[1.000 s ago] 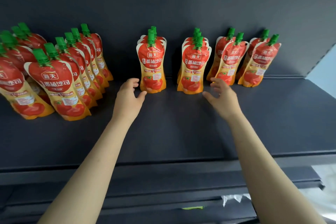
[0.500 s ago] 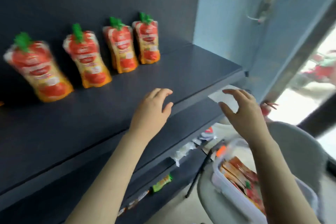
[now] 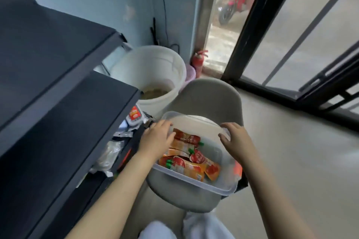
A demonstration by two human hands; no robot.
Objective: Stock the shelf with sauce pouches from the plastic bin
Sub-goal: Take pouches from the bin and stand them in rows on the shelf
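Several pouches (image 3: 191,165) half-hidden under left hand (image 3: 155,137), blurred

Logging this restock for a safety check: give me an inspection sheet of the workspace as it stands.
Surface: grey chair carries the plastic bin; dark shelf at left.
Job's things: sauce pouches lie in the bin.
Clutter: loose packets on a lower shelf; white bucket behind.
Hands: left hand at the bin's left rim, grip unclear; right hand open at the right rim.
Cables: black cable down the wall.
Surroundings: red extinguisher, glass door.
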